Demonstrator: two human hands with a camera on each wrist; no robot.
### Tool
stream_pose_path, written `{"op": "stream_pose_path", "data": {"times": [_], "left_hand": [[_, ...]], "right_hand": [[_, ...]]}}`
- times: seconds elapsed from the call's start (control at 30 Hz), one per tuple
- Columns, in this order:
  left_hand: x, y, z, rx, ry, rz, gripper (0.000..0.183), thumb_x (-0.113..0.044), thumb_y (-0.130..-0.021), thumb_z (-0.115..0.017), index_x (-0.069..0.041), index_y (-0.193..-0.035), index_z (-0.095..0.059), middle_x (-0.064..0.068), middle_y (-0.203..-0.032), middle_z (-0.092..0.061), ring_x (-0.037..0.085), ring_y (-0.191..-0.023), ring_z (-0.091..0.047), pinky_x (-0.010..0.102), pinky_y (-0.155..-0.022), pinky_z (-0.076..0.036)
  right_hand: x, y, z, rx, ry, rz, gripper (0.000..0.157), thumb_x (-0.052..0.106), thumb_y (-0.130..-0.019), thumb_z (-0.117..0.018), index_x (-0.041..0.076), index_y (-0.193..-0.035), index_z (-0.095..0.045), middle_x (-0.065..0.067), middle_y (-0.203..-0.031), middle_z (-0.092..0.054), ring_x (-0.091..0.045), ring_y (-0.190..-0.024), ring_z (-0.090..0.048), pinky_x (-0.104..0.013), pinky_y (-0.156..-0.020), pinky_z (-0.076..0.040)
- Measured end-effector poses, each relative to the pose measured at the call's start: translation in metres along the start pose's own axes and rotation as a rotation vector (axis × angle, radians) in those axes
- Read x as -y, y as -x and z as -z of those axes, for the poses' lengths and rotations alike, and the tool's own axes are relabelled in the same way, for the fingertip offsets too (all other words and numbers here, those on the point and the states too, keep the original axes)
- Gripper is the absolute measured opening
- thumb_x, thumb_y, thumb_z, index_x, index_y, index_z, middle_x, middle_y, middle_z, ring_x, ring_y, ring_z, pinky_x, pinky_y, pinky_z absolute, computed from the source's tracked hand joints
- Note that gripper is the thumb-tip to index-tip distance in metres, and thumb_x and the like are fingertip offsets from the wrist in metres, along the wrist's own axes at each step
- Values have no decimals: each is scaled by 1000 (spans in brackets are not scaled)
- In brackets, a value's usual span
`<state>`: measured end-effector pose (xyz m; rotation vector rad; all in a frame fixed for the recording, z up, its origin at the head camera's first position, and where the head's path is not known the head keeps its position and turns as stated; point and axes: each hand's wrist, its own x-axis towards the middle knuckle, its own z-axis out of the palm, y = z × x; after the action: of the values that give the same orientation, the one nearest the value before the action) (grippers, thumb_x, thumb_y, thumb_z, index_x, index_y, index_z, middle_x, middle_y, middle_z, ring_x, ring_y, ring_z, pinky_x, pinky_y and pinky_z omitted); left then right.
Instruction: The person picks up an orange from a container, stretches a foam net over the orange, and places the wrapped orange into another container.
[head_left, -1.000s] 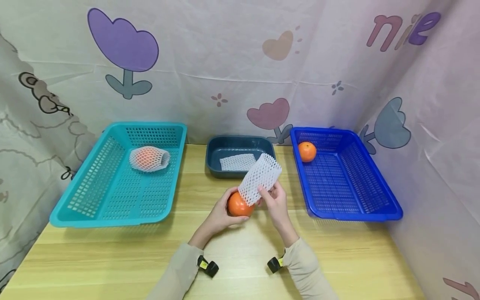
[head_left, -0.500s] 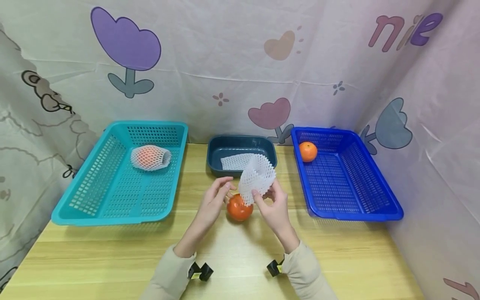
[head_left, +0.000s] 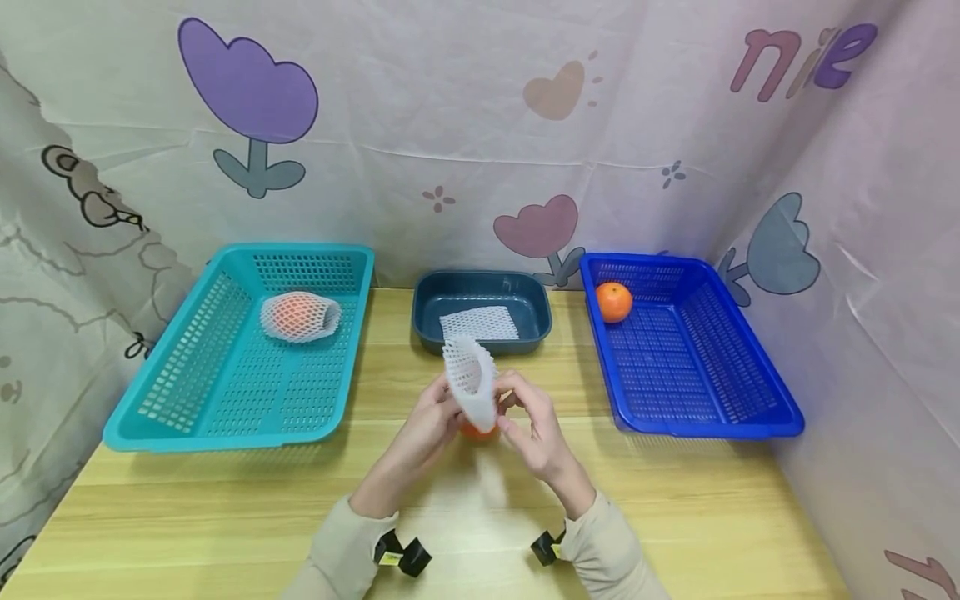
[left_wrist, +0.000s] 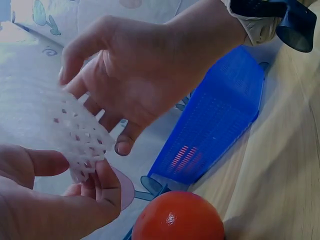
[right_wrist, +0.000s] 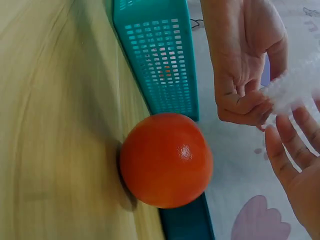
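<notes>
A: Eyes on the middle of the scene! The net [head_left: 471, 385] is up in the air, tilted, its mouth gaping toward the head camera. Who's got it?

B: The left hand [head_left: 422, 432]! That grip is clamped on the net by its edge, thumb against fingers, plain in the left wrist view.

A: And the right hand [head_left: 536, 437]?

B: Grip apart, fingers loose and fairly straight, tips up at the net. Touching it, by the look of things, but no firm pinch to be seen. My read: one side anchored, the other free to spread the mouth.

A: Where's the fruit [right_wrist: 166, 161]?

B: On the surface [head_left: 225, 517], below the net and apart from it, neither hand on it! Probably parked there because both hands are busy.

A: And the layout?

B: Tidy! Left, the teal basket [head_left: 315, 375] with a netted fruit [head_left: 294, 317]. Right, the blue basket [head_left: 660, 367], a loose fruit [head_left: 614, 302] by its left wall. Far middle, the tray [head_left: 430, 310] with a spare net [head_left: 482, 323]. Sorted by kind, I'd judge, nets central for either hand.
</notes>
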<state>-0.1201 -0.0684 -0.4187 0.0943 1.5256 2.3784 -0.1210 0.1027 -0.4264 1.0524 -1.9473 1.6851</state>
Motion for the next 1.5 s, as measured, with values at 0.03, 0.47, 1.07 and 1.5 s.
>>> {"op": "stream_pose_path", "data": {"times": [0.03,0.47,1.07,1.5], "left_hand": [[0,0,0,-3,3,-4,49,5,-98,-40,3,-146,-35,15,-136,-51,17,-112,-54,25,-93,-47],[2,5,-8,-11,-390,-445,49,20,-78,-59,9,-125,-51,22,-119,-59,14,-108,-56,25,-96,-46],[-3,3,-1,25,-1,-72,50,10,-91,-51,6,-140,-40,13,-128,-55,13,-101,-61,26,-80,-56],[-1,1,9,383,96,190,45,-24,-106,-25,1,-144,-26,11,-114,-56,19,-96,-65,34,-83,-56]], "right_hand": [[0,1,0,0,-55,-27,25,6,-85,-45,-2,-105,-59,-9,-93,-60,-22,-79,-57,-37,-62,-54],[11,-8,-12,-174,-458,-783,22,10,-91,-58,-3,-108,-52,-6,-97,-58,-12,-88,-56,-23,-73,-50],[3,-6,7,-228,-976,-824,36,-2,-100,-36,9,-102,-70,0,-96,-66,-11,-86,-61,-24,-79,-52],[1,-9,18,-77,-1392,-851,37,9,-107,-25,3,-96,-60,-5,-84,-63,-13,-73,-60,-22,-67,-51]]}}
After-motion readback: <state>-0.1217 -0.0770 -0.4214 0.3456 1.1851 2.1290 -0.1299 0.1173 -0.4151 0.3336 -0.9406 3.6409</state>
